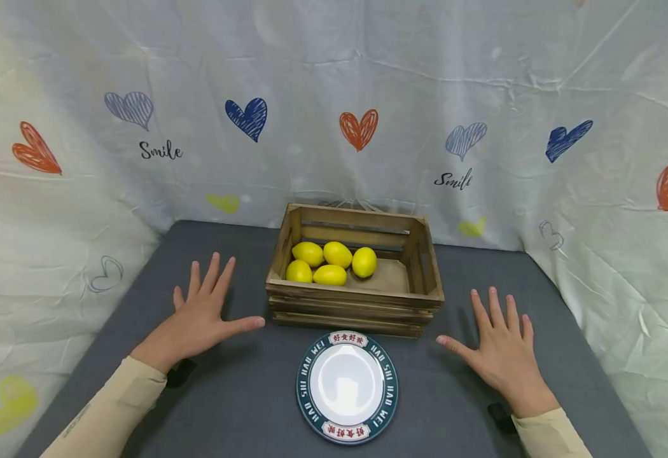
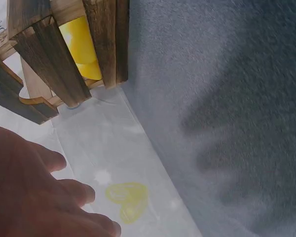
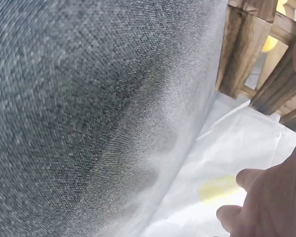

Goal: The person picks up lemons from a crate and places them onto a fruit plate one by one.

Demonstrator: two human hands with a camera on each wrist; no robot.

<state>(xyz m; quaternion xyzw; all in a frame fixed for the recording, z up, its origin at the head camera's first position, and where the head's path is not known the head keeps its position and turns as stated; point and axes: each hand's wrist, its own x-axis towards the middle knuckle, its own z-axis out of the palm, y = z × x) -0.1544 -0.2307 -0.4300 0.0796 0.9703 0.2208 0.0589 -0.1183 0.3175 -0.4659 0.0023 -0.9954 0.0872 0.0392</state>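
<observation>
Both hands hover over the dark table with fingers spread and nothing held. The left hand is left of a wooden crate, its thumb pointing toward the crate's near corner. On the other side, the right hand is apart from the crate's right end. Several yellow lemons lie inside the crate, mostly in its left half. In front of it sits a white plate with a dark green patterned rim. The left wrist view shows a lemon between the crate slats; the right wrist view shows the crate's corner.
A dark grey cloth-like surface covers the table. White sheeting printed with hearts and "Smile" hangs behind it and along both sides. The crate stands near the table's back edge.
</observation>
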